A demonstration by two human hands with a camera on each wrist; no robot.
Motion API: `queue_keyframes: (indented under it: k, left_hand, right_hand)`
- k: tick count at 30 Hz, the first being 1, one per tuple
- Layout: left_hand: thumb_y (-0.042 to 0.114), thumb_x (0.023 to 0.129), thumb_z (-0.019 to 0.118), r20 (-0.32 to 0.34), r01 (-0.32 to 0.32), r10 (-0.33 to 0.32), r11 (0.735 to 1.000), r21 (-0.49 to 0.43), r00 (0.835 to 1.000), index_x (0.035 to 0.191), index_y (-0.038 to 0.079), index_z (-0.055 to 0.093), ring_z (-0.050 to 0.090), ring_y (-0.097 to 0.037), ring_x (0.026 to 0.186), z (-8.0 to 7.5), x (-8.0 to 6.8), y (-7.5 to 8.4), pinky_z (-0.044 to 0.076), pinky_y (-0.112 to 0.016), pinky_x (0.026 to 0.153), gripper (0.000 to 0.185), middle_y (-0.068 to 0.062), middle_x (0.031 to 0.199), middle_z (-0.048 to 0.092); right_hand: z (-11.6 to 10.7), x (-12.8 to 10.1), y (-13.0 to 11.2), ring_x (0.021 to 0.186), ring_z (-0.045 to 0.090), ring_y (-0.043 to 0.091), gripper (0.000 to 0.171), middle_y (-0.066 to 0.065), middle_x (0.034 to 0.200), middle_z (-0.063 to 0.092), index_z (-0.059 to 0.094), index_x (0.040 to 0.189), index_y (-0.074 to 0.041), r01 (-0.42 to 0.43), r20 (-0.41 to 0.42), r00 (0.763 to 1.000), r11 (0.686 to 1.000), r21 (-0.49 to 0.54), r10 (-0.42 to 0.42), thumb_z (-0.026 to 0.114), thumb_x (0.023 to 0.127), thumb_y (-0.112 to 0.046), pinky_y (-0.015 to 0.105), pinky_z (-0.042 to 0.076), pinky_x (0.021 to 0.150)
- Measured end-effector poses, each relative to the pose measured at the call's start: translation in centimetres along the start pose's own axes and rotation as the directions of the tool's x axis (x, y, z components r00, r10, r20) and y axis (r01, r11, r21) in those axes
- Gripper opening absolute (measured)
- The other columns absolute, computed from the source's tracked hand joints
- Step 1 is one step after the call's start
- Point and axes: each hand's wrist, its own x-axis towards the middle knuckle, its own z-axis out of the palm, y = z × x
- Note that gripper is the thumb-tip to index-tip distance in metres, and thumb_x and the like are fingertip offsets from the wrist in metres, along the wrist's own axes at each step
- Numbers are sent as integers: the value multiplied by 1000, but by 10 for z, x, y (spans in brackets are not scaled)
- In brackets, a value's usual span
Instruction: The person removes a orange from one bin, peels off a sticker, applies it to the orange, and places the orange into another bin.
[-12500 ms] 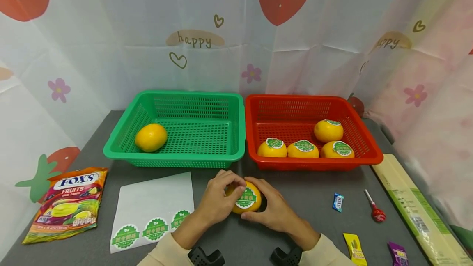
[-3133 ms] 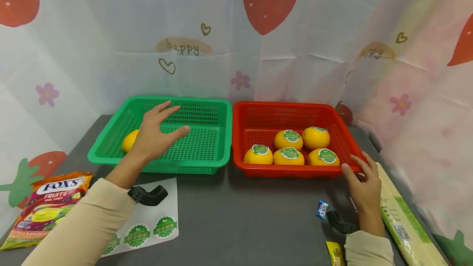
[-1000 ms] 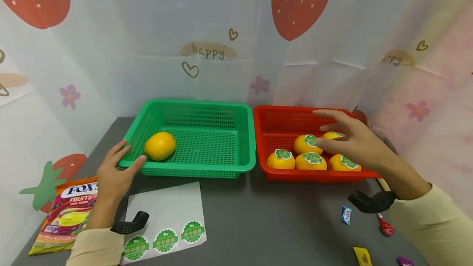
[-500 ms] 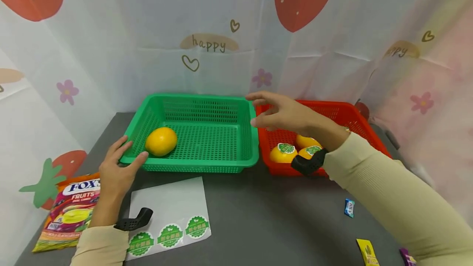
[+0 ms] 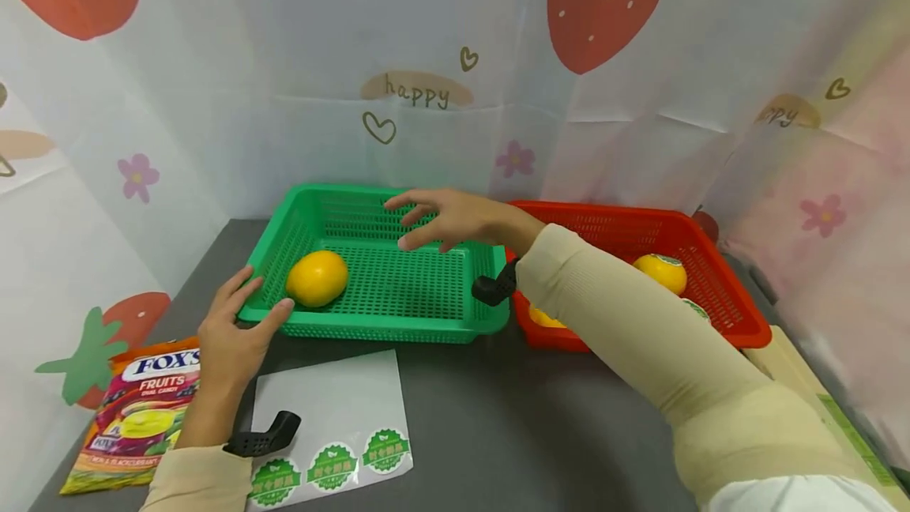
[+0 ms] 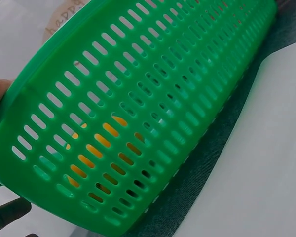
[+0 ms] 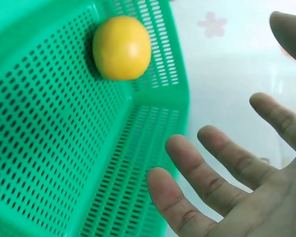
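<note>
The orange [image 5: 316, 278] is a plain, smooth yellow-orange fruit with no label showing, lying on the mesh floor at the left end of the green basket [image 5: 426, 322], in the middle left of the head view. In the right wrist view it sits at the upper left, against the slotted wall near a corner. In the left wrist view only patches of its colour show through the basket's slots.

The right hand [image 5: 455, 218] hangs over the far part of the green basket, near the centre of the frame, its fingers [image 7: 187, 170] spread and straight, holding nothing and apart from the orange. The left hand [image 5: 235, 334] rests at the basket's near left corner, fingers relaxed and extended, thumb touching the rim.

The table [image 5: 512, 425] is dark grey. At the lower left lie a candy bag [image 5: 135, 413] and a white sticker sheet [image 5: 334, 409] with three green round stickers along its lower edge. To the right of the green basket stands a red basket [image 5: 739, 314] with labelled oranges, partly hidden by the right sleeve. Behind everything hangs a pale curtain [image 5: 284, 85] printed with strawberries, flowers, hearts and "happy".
</note>
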Motion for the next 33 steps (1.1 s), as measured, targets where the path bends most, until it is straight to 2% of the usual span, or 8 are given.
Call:
queue_keyframes:
  k: [5,12,19,25,27,29,31,33]
  left_hand:
    - [20,85,75,-7,0,0,1000,-4,1000,133,-1,57,34,-24,135,-1,-2,-2,32,-50,104,55,1,146,42]
    - [17,85,75,-9,-4,3,999,-33,1000,131,-1,58,34,-24,135,1,-4,-5,32,-50,105,53,0,146,43]
    - [15,85,75,-21,-19,19,999,-45,1000,131,-3,57,35,-24,134,-2,0,-5,30,-15,98,52,-1,146,43]
    - [15,85,75,-25,-18,16,998,-64,1000,131,-3,57,35,-24,135,0,0,-6,33,-38,105,52,-1,146,43]
    - [15,85,75,-26,-22,20,998,-65,999,130,-4,58,35,-25,135,0,0,-6,32,-47,105,52,-2,145,43]
    - [16,85,75,-27,-25,23,998,-64,999,130,-4,58,35,-25,135,0,0,-6,32,-50,105,52,-3,145,44]
    - [17,84,75,-31,-26,24,998,-56,999,130,-3,59,35,-26,134,0,0,-7,32,-48,105,52,-3,145,44]
    - [18,84,76,-35,-20,19,999,-49,999,129,-2,59,36,-25,134,-1,0,-7,33,-41,105,52,-1,145,44]
  right_hand:
    - [9,38,7,120,48,18,66,2,140,45,41,145,-32,15,21,1000,1000,-20,-15,73,87,-35,42,48,87]
    - [30,81,27,126,43,25,68,11,149,36,39,146,-31,-13,87,996,1000,20,11,73,87,-30,54,42,93]
    - [50,113,28,131,38,25,73,9,152,32,36,149,-34,-26,140,990,1000,-17,28,74,87,-29,54,41,95]
    - [71,125,30,130,39,30,72,8,150,33,32,151,-31,-17,135,991,999,-50,24,69,89,-31,54,44,90]
    - [75,127,31,119,46,30,65,8,147,37,37,148,-31,-18,126,992,999,-41,23,68,91,-34,51,46,84]
    - [78,130,33,101,52,25,46,6,133,48,53,134,-25,0,88,996,1000,-16,1,66,92,-35,45,47,75]
    - [80,132,35,78,49,21,26,5,114,56,61,112,-16,39,44,998,999,13,-40,66,92,-33,41,41,65]
    - [81,134,35,65,41,20,26,8,98,57,56,98,-8,70,32,997,997,32,-71,67,92,-31,39,36,61]
